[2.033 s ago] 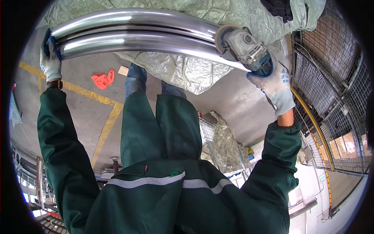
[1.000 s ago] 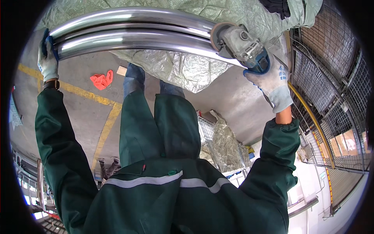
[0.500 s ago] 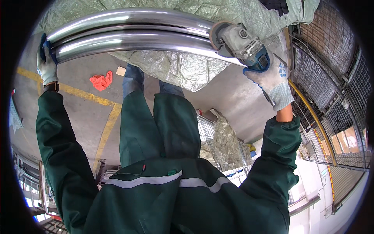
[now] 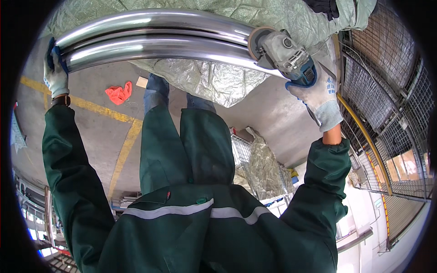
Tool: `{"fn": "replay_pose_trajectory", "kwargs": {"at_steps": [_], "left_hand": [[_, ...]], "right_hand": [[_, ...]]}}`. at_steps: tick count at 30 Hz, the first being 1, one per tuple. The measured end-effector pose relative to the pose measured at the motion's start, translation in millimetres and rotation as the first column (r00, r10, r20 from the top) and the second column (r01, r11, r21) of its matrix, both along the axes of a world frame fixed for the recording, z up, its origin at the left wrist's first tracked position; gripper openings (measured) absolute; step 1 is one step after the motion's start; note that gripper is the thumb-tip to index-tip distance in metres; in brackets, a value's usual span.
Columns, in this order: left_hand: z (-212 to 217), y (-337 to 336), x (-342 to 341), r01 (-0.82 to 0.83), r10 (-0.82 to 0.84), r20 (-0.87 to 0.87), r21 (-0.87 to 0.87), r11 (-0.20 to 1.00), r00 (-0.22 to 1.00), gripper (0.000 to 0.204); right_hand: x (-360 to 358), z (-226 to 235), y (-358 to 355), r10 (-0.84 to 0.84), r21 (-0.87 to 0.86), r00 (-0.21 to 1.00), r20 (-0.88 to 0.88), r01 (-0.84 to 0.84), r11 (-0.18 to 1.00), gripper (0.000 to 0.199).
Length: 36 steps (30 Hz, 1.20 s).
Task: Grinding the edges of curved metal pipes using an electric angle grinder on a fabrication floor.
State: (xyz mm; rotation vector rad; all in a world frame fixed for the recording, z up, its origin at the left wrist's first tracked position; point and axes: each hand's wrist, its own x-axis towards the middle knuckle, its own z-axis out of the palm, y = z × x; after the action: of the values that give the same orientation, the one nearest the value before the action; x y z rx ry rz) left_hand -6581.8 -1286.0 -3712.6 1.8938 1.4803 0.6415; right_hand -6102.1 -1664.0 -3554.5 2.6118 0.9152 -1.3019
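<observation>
"Head view: which step?"
"Apparently grinding metal tubes (image 4: 154, 48) over crinkled sheeting (image 4: 223, 82), with right hand (image 4: 319, 93) wrapped round grinder (image 4: 284, 52), left hand (image 4: 56, 76) at their left end, impossible to tell whether gripping."
"Next?"
"Calling for steady guidance, likely."

I now see my right hand (image 4: 318, 88) and its angle grinder (image 4: 283, 52) slightly farther right along the polished metal tubes (image 4: 154, 45) than half a second ago; beside my left sleeve (image 4: 75, 154), the dark, leg-like shapes have gone, uncovering the background stack of grey bars (image 4: 128, 200)
</observation>
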Motion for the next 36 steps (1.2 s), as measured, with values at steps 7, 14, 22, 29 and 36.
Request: {"fn": "replay_pose_trajectory", "kwargs": {"at_steps": [7,14,22,29,36], "left_hand": [[-4,1,-2,-0.002,0.002,0.001,-0.003,1.000,1.000,0.037],[-1,-2,-4,-0.003,0.003,-0.022,0.007,1.000,1.000,0.037],[-3,-2,-4,0.003,-0.002,-0.036,0.021,1.000,0.999,0.038],[-4,3,-1,0.031,-0.032,0.013,0.016,0.999,0.999,0.037],[-4,3,4,0.040,-0.040,0.002,0.006,0.999,0.999,0.037]], "right_hand": [[-9,-17,6,0.204,0.301,0.974,0.095,-0.223,0.927,0.067],[4,-8,-7,0.048,0.060,0.999,-0.007,-0.047,0.997,0.078],[-9,-10,5,0.230,0.235,0.965,0.127,-0.255,0.938,0.071],[1,-6,-10,0.049,0.082,0.998,0.036,-0.052,0.995,0.080],[-8,-17,-5,0.113,0.204,0.992,0.047,-0.120,0.971,0.082]]}}
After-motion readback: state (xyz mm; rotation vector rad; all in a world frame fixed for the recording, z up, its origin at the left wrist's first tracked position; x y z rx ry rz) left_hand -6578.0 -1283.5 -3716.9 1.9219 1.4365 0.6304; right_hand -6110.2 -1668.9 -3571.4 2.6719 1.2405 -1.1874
